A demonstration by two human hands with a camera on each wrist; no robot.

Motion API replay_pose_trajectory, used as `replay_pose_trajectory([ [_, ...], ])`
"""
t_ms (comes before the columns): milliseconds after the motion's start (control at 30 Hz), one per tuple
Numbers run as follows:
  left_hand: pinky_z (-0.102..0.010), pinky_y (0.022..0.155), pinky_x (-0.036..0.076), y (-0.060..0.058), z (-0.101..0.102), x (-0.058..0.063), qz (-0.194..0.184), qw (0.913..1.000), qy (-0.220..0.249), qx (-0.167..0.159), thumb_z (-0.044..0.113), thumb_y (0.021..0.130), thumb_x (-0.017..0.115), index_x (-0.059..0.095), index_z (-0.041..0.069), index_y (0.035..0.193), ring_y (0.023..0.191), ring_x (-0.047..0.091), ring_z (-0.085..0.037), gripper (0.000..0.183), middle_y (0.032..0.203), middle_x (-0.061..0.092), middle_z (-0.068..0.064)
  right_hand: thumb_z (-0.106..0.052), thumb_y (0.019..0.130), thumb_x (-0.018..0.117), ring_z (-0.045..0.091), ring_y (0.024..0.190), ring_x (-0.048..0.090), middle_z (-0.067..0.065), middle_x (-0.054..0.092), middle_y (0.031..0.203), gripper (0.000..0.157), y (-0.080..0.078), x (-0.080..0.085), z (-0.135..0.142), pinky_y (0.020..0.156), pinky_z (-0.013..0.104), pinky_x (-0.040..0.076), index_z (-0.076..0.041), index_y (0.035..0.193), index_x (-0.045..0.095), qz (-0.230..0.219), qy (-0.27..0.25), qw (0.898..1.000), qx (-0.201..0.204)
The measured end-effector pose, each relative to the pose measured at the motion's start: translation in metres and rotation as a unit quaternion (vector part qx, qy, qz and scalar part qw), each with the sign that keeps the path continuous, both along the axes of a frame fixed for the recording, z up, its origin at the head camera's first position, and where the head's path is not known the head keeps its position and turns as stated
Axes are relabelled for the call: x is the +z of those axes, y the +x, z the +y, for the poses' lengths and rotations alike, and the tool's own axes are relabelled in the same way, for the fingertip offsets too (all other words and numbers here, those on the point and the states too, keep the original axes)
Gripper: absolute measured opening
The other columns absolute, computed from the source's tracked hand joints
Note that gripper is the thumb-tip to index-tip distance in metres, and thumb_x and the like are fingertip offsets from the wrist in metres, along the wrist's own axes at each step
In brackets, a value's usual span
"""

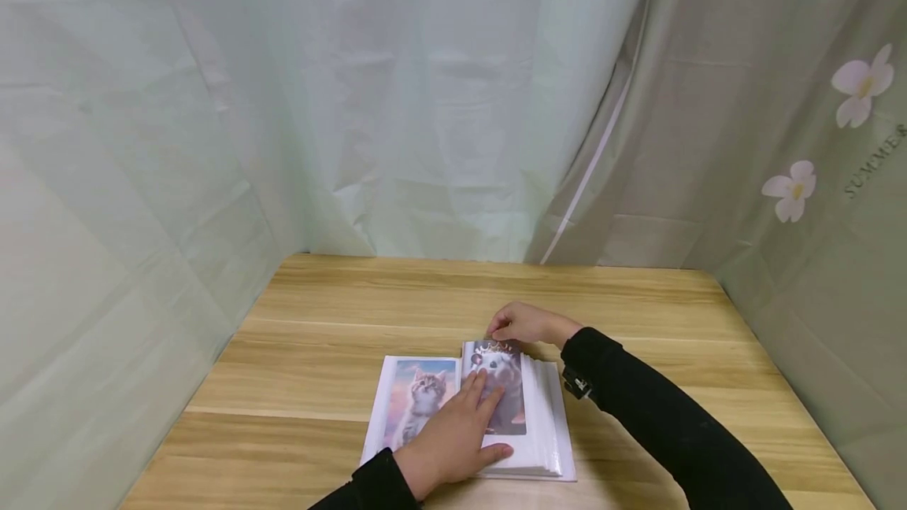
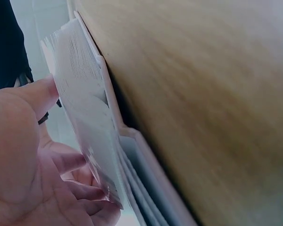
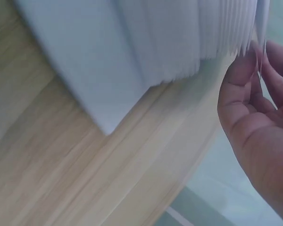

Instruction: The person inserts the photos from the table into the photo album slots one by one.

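Observation:
A photo album (image 1: 568, 455) lies spread on the table, its white cover and thick stack of pages showing. On the left page is a kitten photo (image 1: 423, 396) in pink and blue. The right page bears a greyish photo (image 1: 505, 412) of a pale furry animal, standing a little past the page's top edge. My left hand (image 1: 457, 433) rests on this page with fingers spread, over the lower part of the photo. At the top edge, my right hand (image 1: 523, 323) pinches the photo's thin upper edge between thumb and fingers, as the right wrist view shows at the page tops (image 3: 236, 28).
The wooden table (image 1: 283, 384) reaches back to pale curtains (image 1: 425, 101) that hang along its far side and both flanks. Flowers and lettering are printed on the right curtain (image 1: 801, 258). Black sleeves (image 1: 673, 423) cover both arms.

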State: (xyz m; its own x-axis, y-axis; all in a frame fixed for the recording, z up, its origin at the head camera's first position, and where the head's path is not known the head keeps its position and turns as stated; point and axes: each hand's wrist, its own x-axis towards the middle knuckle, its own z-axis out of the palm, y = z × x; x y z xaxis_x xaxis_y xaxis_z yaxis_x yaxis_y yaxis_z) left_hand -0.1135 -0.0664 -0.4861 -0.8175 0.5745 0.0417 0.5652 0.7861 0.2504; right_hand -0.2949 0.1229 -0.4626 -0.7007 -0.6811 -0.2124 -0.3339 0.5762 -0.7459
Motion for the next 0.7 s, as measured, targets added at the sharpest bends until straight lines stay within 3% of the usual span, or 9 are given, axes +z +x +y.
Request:
replay_pose_trajectory([
  [200, -0.044, 0.113, 0.038, 0.0001, 0.0003, -0.001, 0.002, 1.0, 0.005, -0.003, 0.061, 0.094, 0.056, 0.041, 0.006, 0.152, 0.145, 0.031, -0.039, 0.082, 0.157, 0.032, -0.027, 0.006, 0.093, 0.06, 0.011, 0.079, 0.058, 0.002, 0.071, 0.092, 0.019, 0.001, -0.0017, -0.0079, 0.071, 0.024, 0.051, -0.001, 0.102, 0.075, -0.02, -0.009, 1.0, 0.008],
  [467, -0.045, 0.113, 0.038, -0.0014, -0.0003, -0.003, 0.008, 0.9999, 0.009, -0.009, 0.062, 0.094, 0.057, 0.041, 0.005, 0.152, 0.146, 0.029, -0.039, 0.082, 0.157, 0.032, -0.027, 0.007, 0.092, 0.06, 0.012, 0.078, 0.057, 0.005, 0.07, 0.091, 0.017, 0.0027, 0.0021, -0.009, 0.069, 0.023, 0.05, 0.003, 0.101, 0.073, -0.065, -0.03, 0.997, 0.007],
  [700, -0.046, 0.112, 0.038, -0.0025, -0.0009, -0.0029, 0.012, 0.9998, 0.01, -0.008, 0.062, 0.094, 0.056, 0.041, 0.005, 0.151, 0.147, 0.028, -0.039, 0.082, 0.156, 0.031, -0.028, 0.008, 0.09, 0.062, 0.011, 0.079, 0.06, 0.005, 0.072, 0.092, 0.016, -0.0027, 0.0017, -0.0067, 0.072, 0.023, 0.051, 0.005, 0.101, 0.074, -0.101, -0.046, 0.993, 0.034],
])
